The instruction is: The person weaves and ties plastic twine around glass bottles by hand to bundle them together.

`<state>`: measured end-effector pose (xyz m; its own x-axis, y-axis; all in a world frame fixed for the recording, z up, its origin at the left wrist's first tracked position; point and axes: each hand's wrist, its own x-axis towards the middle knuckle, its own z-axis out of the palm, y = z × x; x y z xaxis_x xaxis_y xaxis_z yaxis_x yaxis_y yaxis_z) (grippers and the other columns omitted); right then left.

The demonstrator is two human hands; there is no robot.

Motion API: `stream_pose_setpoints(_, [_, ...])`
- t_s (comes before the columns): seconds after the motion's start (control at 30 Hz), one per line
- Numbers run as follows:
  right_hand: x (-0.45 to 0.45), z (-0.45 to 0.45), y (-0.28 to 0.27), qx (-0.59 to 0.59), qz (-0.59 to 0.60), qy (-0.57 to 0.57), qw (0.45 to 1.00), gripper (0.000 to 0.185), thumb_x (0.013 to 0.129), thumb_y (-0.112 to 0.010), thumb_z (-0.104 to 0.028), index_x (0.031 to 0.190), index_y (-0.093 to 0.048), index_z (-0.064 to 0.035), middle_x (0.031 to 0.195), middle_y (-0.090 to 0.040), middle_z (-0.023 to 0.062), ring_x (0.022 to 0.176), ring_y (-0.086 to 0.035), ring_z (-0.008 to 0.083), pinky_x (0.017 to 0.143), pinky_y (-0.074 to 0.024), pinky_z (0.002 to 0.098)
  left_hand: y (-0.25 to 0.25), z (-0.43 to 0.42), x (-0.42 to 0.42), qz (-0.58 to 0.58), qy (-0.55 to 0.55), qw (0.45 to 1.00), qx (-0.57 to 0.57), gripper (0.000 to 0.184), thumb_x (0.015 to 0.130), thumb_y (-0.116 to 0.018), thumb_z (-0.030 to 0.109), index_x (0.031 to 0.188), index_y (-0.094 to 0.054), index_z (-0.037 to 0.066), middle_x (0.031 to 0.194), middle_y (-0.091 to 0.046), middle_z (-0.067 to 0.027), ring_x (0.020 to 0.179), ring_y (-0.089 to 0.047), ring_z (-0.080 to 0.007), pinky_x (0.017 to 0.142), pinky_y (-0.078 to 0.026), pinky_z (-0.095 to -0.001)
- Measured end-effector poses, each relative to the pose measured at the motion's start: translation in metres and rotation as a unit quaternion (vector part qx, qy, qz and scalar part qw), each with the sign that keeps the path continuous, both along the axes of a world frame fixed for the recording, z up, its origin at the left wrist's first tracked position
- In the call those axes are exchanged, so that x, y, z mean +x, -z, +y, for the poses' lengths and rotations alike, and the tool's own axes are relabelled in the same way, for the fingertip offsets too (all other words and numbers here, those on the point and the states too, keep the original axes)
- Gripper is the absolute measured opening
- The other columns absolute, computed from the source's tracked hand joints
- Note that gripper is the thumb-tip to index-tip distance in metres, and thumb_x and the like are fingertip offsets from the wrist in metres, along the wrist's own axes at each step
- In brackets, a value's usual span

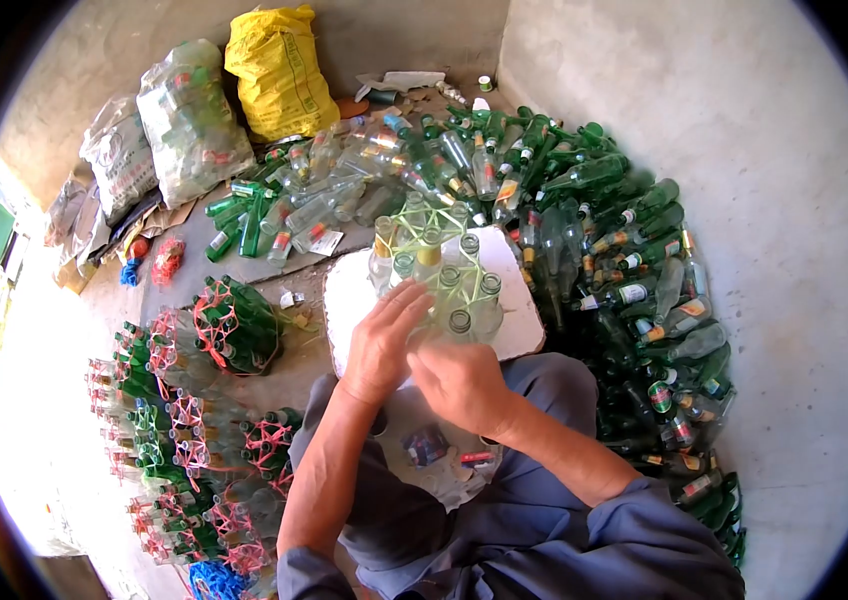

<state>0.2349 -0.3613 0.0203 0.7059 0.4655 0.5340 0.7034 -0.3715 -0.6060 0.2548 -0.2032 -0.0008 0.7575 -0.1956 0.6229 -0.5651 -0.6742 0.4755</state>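
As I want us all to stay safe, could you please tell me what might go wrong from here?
The clear bottles stand close together on the white board, so a knock might chip glass.
The left hand and right hand are bare, so a chipped edge could cut them.
The loose pile lies near the right knee; a bump might start it rolling.

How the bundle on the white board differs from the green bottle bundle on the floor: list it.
Colour: the board bundle has mostly clear bottles; the floor bundle has green ones.
Lacing: the board bundle's is pale yellow-green, the floor bundle's pinkish red.
Hands: the left hand and right hand are at the board bundle; neither is at the floor bundle.
Shared: both group several bottles, laced around the necks.
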Motion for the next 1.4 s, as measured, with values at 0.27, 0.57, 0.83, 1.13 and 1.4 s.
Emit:
stream_pose_setpoints(0.27, [-0.006, -0.001, -0.013, -0.001, -0.057, 0.006, 0.998, 0.009, 0.085, -0.070, -0.007, 0.088, -0.064, -0.0015, 0.090, -0.062, 0.0118, 0.080, -0.064, 0.0329, 0.066, -0.0517, 0.0379, 0.001, 0.003, 0.000, -0.004, -0.001, 1.000, 0.004, 0.042, 0.075, -0.069, 0.005, 0.117, -0.063, 0.004, 0.124, -0.064, -0.0150, 0.120, -0.060, -0.0355, 0.093, -0.053, -0.0409])
stream_pose_setpoints(0.57, [-0.021, 0.014, 0.015, 0.245, 0.350, 0.026, 0.904, 0.029, 0.100, -0.058, -0.022, 0.077, -0.057, -0.0047, 0.069, -0.053, -0.0015, 0.059, -0.047, 0.0061, 0.053, -0.0376, 0.0230, 0.038, -0.006, 0.011, -0.030, -0.048, 0.997, 0.060, 0.064, 0.073, -0.071, 0.018, 0.132, -0.047, 0.009, 0.143, -0.049, -0.0092, 0.128, -0.045, -0.0334, 0.102, -0.037, -0.0460])
stream_pose_setpoints(0.83, [-0.029, 0.036, 0.023, 0.394, 0.472, 0.076, 0.785, 0.032, 0.100, -0.058, -0.026, 0.073, -0.052, -0.0102, 0.067, -0.046, -0.0055, 0.053, -0.035, 0.0026, 0.045, -0.0261, 0.0205, 0.046, -0.016, 0.012, -0.019, -0.116, 0.989, 0.086, 0.063, 0.073, -0.071, 0.016, 0.130, -0.047, 0.009, 0.138, -0.049, -0.0069, 0.129, -0.042, -0.0313, 0.101, -0.034, -0.0454])
stream_pose_setpoints(1.13, [-0.041, 0.045, 0.027, 0.383, 0.467, 0.121, 0.788, 0.040, 0.103, -0.054, -0.024, 0.067, -0.050, -0.0071, 0.060, -0.042, -0.0055, 0.056, -0.037, 0.0037, 0.050, -0.0293, 0.0232, 0.044, -0.021, 0.015, -0.049, -0.105, 0.992, 0.047, 0.054, 0.072, -0.070, 0.009, 0.121, -0.048, 0.004, 0.131, -0.050, -0.0109, 0.124, -0.044, -0.0364, 0.100, -0.039, -0.0485])
stream_pose_setpoints(1.4, [-0.041, 0.033, 0.017, 0.370, 0.462, 0.110, 0.798, 0.035, 0.101, -0.058, -0.026, 0.071, -0.052, -0.0084, 0.064, -0.045, -0.0051, 0.052, -0.037, 0.0037, 0.045, -0.0294, 0.0225, 0.045, -0.019, 0.016, -0.063, -0.089, 0.993, 0.040, 0.050, 0.072, -0.069, 0.005, 0.118, -0.049, 0.003, 0.126, -0.051, -0.0135, 0.122, -0.045, -0.0383, 0.100, -0.041, -0.0473])
